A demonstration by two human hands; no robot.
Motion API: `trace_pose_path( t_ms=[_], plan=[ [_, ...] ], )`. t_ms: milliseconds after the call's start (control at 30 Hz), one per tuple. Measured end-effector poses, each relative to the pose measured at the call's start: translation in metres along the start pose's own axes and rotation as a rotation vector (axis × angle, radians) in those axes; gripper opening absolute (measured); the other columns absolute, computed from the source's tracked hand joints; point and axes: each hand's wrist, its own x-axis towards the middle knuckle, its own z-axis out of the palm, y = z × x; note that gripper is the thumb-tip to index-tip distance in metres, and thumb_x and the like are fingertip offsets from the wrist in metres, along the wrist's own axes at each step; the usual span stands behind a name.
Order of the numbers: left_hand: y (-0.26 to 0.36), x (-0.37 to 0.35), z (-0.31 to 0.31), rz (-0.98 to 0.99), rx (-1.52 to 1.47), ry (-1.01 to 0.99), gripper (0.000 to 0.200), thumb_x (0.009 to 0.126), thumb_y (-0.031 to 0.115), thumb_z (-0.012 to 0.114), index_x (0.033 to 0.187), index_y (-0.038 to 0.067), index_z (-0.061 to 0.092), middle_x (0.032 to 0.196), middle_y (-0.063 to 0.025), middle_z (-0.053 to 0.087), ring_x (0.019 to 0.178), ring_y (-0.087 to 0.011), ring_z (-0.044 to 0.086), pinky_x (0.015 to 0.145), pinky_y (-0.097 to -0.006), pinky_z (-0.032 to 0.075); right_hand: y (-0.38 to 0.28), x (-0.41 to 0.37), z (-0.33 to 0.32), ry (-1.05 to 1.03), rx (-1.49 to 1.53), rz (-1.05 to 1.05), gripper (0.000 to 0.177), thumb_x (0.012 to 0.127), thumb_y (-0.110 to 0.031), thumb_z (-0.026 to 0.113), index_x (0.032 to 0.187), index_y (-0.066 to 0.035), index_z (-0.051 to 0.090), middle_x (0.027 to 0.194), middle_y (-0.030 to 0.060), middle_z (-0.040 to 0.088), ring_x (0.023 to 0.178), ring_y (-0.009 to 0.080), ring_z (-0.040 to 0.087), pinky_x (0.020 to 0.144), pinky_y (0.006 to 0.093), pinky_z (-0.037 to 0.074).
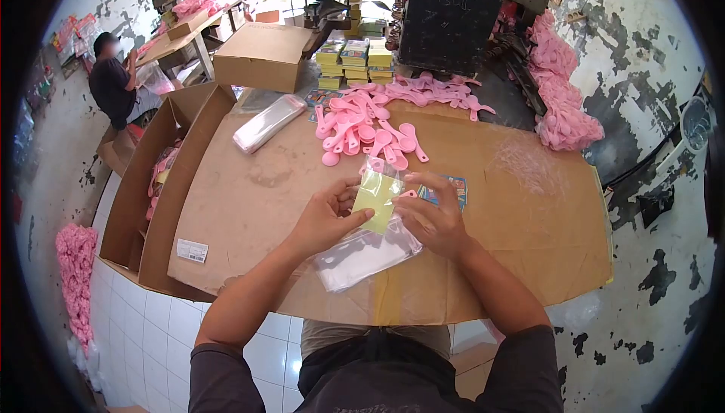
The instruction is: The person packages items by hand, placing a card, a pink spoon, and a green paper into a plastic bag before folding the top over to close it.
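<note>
Far left, on the floor, lies a heap of pink plastic pieces (75, 262). Next to it stands a large open brown cardboard box (132, 209), split into long compartments. The compartment nearest the wall holds a few pink pieces and pale cards (162, 171); I cannot tell what the others hold.

On the brown cardboard-covered surface (529, 247), at the far left, sits a smaller closed cardboard box (260, 54). Just in front of it is a flat stack of clear plastic sleeves (268, 122). Further right, at the far edge, stand short stacks of yellow and printed cards (355, 62). Nearer than these, a loose pile of pink plastic spoons (362, 130) spreads across the middle.

The left hand (325, 217) is partly closed. Its thumb presses on the face of a yellow-green card (377, 198), which sits inside a small clear plastic bag, and its fingers curl behind. The card is held upright, just above the surface, between both hands and near the person. Below it lies a slumped bundle of clear plastic bags (362, 251).

The right hand (434, 220) pinches the bag's right edge with its fingers bent. Just beyond it, a blue printed card (453, 186) lies flat. Far right, a heap of pink pieces (563, 111) runs along the surface's edge.
</note>
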Motion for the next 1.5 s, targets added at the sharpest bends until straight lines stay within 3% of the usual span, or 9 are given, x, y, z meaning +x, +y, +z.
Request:
trace_pose_path(
  t_ms=[133,233,733,1133,1367,1500],
  plan=[
    [0.001,-0.001,0.001,0.001,0.021,0.004,0.059,0.094,-0.001,0.071,0.147,-0.004,0.044,0.126,-0.014,0.069,0.107,-0.0148,0.068,0.091,-0.0289,0.057,-0.001,0.002,-0.002,-0.011,-0.058,-0.039,0.036,0.072,0.0,0.082,0.105,-0.01,0.077,0.128,0.0122,0.061,0.118,0.0308,0.06,0.099,0.0425,0.048],
    [0.001,-0.001,0.001,0.007,0.052,-0.009,0.057,0.094,0.0,0.07,0.146,-0.003,0.047,0.124,-0.0127,0.069,0.107,-0.0142,0.068,0.091,-0.0287,0.056,-0.003,0.002,-0.003,0.011,-0.089,-0.038,0.042,0.072,-0.004,0.083,0.111,-0.017,0.077,0.131,0.0076,0.062,0.118,0.0263,0.061,0.097,0.0412,0.043],
    [0.003,-0.004,0.001,0.029,0.245,0.004,0.056,0.091,0.006,0.073,0.143,-0.001,0.054,0.12,-0.01,0.071,0.102,-0.012,0.068,0.086,-0.0277,0.055,-0.005,0.002,-0.001,-0.02,-0.191,-0.11,0.031,0.073,-0.009,0.084,0.103,-0.017,0.077,0.129,0.0064,0.064,0.121,0.0275,0.06,0.098,0.0407,0.042],
    [0.001,-0.005,0.006,0.032,0.27,0.027,0.055,0.087,0.005,0.073,0.14,0.0,0.058,0.111,-0.009,0.073,0.095,-0.0109,0.068,0.082,-0.0271,0.055,-0.007,0.001,0.001,-0.092,-0.186,-0.107,0.031,0.081,-0.004,0.075,0.109,-0.008,0.063,0.131,0.0086,0.06,0.123,0.0291,0.059,0.102,0.0433,0.042],
    [-0.01,-0.002,-0.004,0.043,0.494,0.024,0.048,0.087,0.008,0.073,0.134,0.002,0.064,0.103,-0.0049,0.075,0.085,-0.007,0.065,0.079,-0.0269,0.055,-0.004,0.001,-0.001,0.056,0.01,-0.047,0.029,0.086,-0.001,0.071,0.11,-0.008,0.056,0.127,0.0119,0.066,0.12,0.0321,0.062,0.101,0.0441,0.042],
    [-0.011,-0.003,-0.002,0.029,0.313,0.032,0.045,0.09,0.008,0.072,0.133,0.001,0.064,0.104,-0.0042,0.073,0.085,-0.0063,0.063,0.077,-0.0262,0.054,-0.011,0.009,-0.006,-0.059,-0.014,-0.116,0.029,0.085,0.0,0.07,0.109,-0.009,0.056,0.135,0.0114,0.066,0.129,0.0304,0.061,0.104,0.0432,0.042]
  ],
)
